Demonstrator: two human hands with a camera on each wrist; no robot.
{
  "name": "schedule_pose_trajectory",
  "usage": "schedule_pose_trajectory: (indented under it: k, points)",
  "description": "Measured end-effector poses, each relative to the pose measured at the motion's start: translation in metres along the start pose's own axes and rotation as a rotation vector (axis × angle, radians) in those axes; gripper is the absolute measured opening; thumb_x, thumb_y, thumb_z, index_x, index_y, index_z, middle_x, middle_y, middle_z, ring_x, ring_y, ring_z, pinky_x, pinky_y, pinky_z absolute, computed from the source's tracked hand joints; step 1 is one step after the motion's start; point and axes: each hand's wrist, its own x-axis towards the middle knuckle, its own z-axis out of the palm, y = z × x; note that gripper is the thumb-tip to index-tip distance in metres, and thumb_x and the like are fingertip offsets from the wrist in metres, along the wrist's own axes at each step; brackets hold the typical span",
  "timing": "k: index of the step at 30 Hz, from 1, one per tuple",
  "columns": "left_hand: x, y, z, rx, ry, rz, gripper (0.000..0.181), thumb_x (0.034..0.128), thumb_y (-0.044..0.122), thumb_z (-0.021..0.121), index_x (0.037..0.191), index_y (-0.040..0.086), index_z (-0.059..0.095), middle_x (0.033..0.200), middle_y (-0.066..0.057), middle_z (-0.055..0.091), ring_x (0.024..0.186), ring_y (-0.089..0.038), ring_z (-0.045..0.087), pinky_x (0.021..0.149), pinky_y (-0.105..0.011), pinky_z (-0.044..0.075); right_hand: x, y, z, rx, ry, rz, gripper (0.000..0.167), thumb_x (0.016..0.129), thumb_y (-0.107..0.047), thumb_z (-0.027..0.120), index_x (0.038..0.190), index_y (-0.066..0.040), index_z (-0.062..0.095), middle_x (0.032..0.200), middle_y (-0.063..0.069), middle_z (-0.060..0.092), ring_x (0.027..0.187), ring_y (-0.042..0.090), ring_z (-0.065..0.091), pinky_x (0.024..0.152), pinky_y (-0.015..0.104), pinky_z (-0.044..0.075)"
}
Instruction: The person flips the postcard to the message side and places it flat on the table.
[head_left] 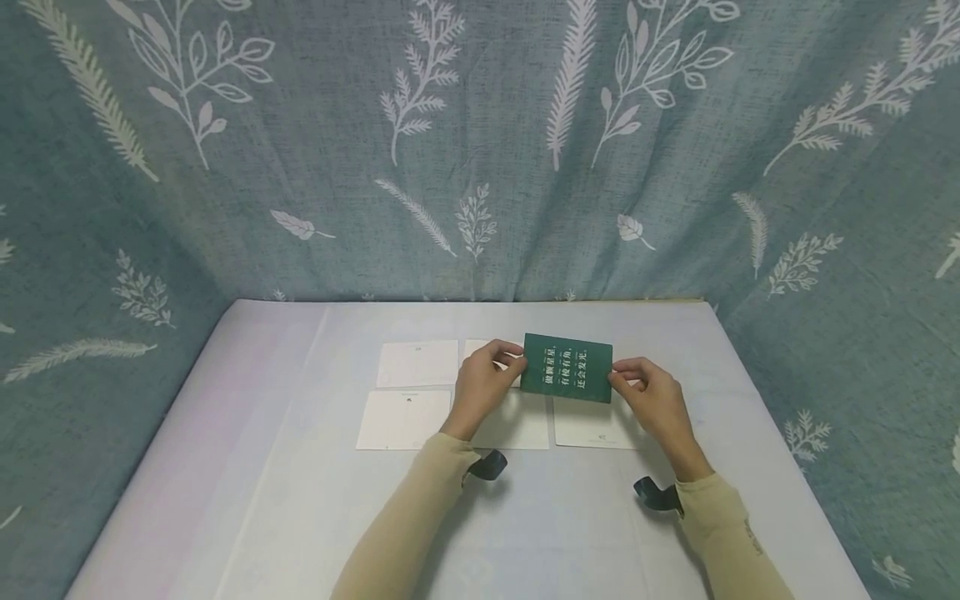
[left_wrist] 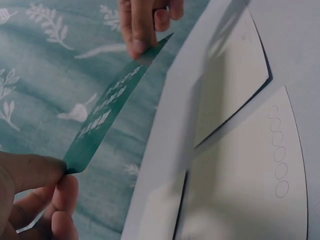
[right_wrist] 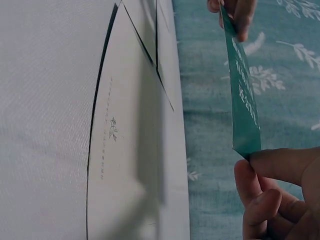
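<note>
A green card (head_left: pixel 567 368) printed with white Chinese characters is held up above the table, tilted. My left hand (head_left: pixel 489 382) pinches its left edge between thumb and fingers. At the opposite edge, my right hand (head_left: pixel 656 400) pinches it the same way. Both wrist views show the green card (left_wrist: pixel 112 107) stretched between the two hands, off the surface. Beneath it lie several cream postcards in rows, one with a small leaf print (right_wrist: pixel 114 129) and another with a line of small ovals (left_wrist: pixel 278 152). My hands and the raised card partly hide the back row.
On the left are two cream cards, one behind (head_left: pixel 417 364) and one in front (head_left: pixel 403 421). The white tabletop (head_left: pixel 315 517) extends around them. A green leaf-patterned curtain (head_left: pixel 337 150) rises along the back and sides.
</note>
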Motion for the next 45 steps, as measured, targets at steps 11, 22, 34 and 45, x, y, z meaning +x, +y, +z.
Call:
schedule_pose_trajectory:
  k: [11, 22, 34, 45]
  points:
    - [-0.001, -0.008, -0.002, -0.038, -0.038, -0.023, 0.027, 0.0926, 0.027, 0.072, 0.117, 0.014, 0.074, 0.092, 0.002, 0.073, 0.077, -0.013, 0.062, 0.066, -0.032, 0.048, -0.003, -0.002, 0.004, 0.048, -0.005, -0.016, 0.039, 0.095, -0.030, 0.071, 0.129, -0.011, 0.065, 0.109, 0.011, 0.073, 0.079, 0.022, 0.058, 0.058, 0.029, 0.045]
    - [0.001, -0.012, -0.004, -0.040, -0.088, -0.032, 0.028, 0.0972, 0.032, 0.067, 0.114, 0.013, 0.077, 0.101, 0.000, 0.074, 0.095, -0.019, 0.066, 0.082, -0.039, 0.052, -0.003, -0.002, 0.006, 0.020, -0.003, -0.058, 0.037, 0.095, -0.029, 0.072, 0.127, -0.011, 0.068, 0.110, 0.012, 0.072, 0.082, 0.021, 0.058, 0.061, 0.028, 0.045]
    - [0.000, -0.012, -0.004, -0.029, -0.074, -0.035, 0.026, 0.0965, 0.034, 0.067, 0.111, 0.014, 0.077, 0.099, 0.000, 0.073, 0.090, -0.017, 0.064, 0.080, -0.037, 0.051, -0.001, 0.000, 0.005, 0.027, 0.016, -0.109, 0.028, 0.098, -0.031, 0.069, 0.114, -0.009, 0.072, 0.107, 0.010, 0.072, 0.087, 0.023, 0.061, 0.067, 0.032, 0.047]
    - [-0.002, -0.011, -0.005, -0.065, -0.092, -0.070, 0.030, 0.0970, 0.033, 0.064, 0.115, 0.011, 0.074, 0.084, 0.002, 0.073, 0.080, -0.014, 0.066, 0.069, -0.032, 0.049, -0.004, -0.003, 0.010, 0.070, -0.023, -0.081, 0.024, 0.100, -0.029, 0.066, 0.113, -0.010, 0.071, 0.091, 0.003, 0.077, 0.091, 0.025, 0.070, 0.072, 0.036, 0.045]
